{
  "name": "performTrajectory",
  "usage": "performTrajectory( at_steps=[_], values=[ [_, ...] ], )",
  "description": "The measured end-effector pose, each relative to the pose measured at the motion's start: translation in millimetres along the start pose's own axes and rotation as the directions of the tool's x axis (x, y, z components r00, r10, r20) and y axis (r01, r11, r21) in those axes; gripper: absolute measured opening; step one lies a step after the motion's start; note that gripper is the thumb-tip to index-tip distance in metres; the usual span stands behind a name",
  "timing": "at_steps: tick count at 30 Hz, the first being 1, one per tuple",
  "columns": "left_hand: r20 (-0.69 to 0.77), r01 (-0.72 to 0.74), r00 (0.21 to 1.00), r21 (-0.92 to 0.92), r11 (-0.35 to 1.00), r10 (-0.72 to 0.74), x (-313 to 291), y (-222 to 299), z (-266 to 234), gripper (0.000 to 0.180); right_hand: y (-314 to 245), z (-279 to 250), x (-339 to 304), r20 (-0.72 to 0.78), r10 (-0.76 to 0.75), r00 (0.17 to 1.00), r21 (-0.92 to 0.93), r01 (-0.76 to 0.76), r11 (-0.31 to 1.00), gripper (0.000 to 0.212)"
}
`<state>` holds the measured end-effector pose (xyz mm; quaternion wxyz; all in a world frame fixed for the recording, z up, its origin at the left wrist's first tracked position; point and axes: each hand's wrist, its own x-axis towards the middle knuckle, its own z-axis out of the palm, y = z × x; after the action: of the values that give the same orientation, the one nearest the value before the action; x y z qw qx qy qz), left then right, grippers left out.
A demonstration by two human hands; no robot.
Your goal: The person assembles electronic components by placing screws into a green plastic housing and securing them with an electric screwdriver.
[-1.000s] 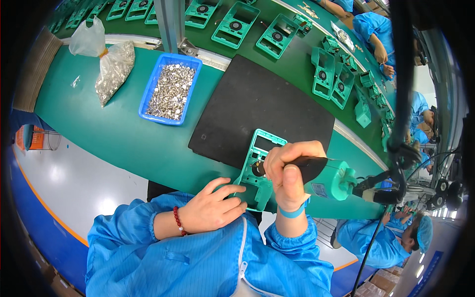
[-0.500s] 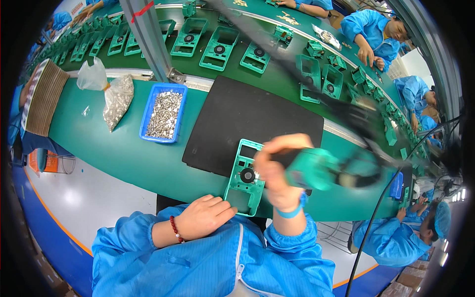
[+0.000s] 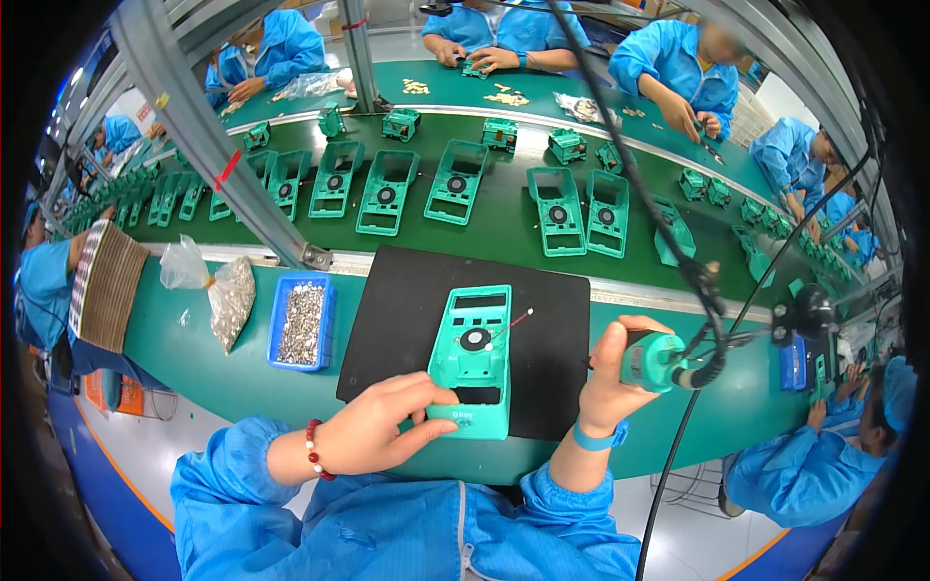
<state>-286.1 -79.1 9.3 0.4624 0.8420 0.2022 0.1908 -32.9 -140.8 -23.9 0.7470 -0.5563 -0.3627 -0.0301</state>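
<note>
A teal-green rectangular plastic housing (image 3: pixel 475 363) is over a black, flat rectangular mat (image 3: pixel 547 363), its lower end near the mat's close edge. A round black fan (image 3: pixel 476 339) sits in it, and 1 thin red wire with a small white connector (image 3: pixel 530 311) trails off to the upper right. The left hand (image 3: pixel 392 412), fingers bent, touches the housing's lower left edge with thumb and fingers; whether it pinches or merely rests there, I cannot tell. The right hand (image 3: pixel 606 382) is closed around a teal-and-black cylindrical power driver (image 3: pixel 651 361), held to the right of the housing and apart from it. Left of the mat stands a blue rectangular plastic bin (image 3: pixel 329 324) of small silvery metal fasteners (image 3: pixel 301 324).
</note>
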Motion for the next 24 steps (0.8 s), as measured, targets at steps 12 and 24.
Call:
performTrajectory(
  at_steps=[12,24],
  values=[
    [0.035,-0.017,0.999,0.078,0.997,0.015,55.0,52.4,33.1,0.028,32.6,-58.7,14.6,0.068,-0.024,0.997,-0.019,0.025,1.0,0.031],
    [0.047,-0.026,0.999,0.113,0.993,0.021,67.9,35.3,17.1,0.029,36.5,-45.8,5.9,0.078,-0.011,0.997,-0.056,0.015,0.998,0.027]
  ],
)
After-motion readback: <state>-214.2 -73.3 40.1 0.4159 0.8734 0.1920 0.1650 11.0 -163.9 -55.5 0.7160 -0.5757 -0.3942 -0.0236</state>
